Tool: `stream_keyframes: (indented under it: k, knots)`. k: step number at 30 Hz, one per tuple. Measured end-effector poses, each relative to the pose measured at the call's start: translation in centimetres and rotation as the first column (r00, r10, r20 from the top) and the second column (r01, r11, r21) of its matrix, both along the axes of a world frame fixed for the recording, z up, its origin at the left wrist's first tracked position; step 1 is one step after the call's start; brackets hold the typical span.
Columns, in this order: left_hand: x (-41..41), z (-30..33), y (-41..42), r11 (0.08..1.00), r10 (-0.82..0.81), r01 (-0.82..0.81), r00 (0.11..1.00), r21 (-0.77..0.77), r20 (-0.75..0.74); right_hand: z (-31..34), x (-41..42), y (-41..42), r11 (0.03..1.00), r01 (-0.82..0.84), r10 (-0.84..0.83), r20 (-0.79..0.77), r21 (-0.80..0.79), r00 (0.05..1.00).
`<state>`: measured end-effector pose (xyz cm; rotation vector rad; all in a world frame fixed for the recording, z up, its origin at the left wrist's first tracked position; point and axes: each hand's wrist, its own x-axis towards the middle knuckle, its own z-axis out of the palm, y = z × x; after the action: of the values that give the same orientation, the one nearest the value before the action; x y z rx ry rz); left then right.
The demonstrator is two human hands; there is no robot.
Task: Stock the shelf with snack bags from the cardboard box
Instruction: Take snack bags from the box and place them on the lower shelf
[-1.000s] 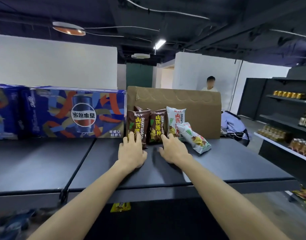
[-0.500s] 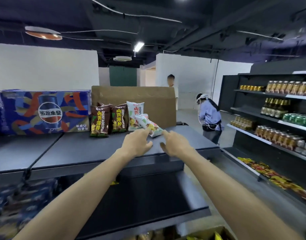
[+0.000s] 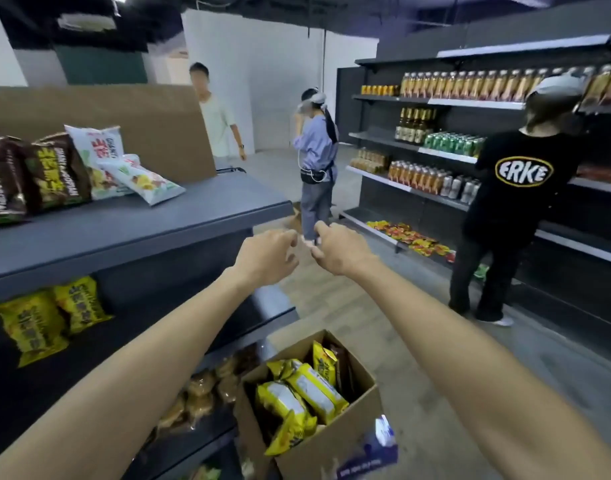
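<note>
Head view has swung right and down since a second ago. Nearest, bottom center: cardboard box (image 3: 318, 441) on the floor, still holding yellow snack bags (image 3: 306, 393). Mid frame, I've pulled both hands off the shelf: left hand (image 3: 264, 259) and right hand (image 3: 338, 251) hang in air, fingers loosely curled, gripping nothing. Farther, upper left, top shelf (image 3: 131, 223) carries brown bags (image 3: 34, 174) and white bags (image 3: 124, 168), one toppled. That placement looks finished; I judge the box is next.
</note>
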<state>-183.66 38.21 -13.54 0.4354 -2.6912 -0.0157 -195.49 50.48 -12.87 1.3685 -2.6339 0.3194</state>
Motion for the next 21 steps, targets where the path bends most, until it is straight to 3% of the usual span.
stream_keyframes:
  k: [7, 17, 21]
  knots:
    - [-2.0, -11.0, 1.8, 0.993, -0.095, 0.076, 0.969, 0.089, 0.229, -8.8, -2.4, 4.2, 0.982, 0.123, -0.146, 0.161, 0.144, 0.976]
    - [0.9, -24.4, -2.0, 0.914, -0.140, -0.057, 0.885, 0.402, 0.444, -22.0, -1.6, 3.4, 0.928, 0.158, -0.298, 0.414, 0.338, 0.860]
    - [0.7, -26.5, -2.4, 0.912, -0.103, -0.104, 0.878, 0.396, 0.467, -25.5, -1.4, 2.8, 0.910, 0.139, -0.321, 0.450, 0.392, 0.833]
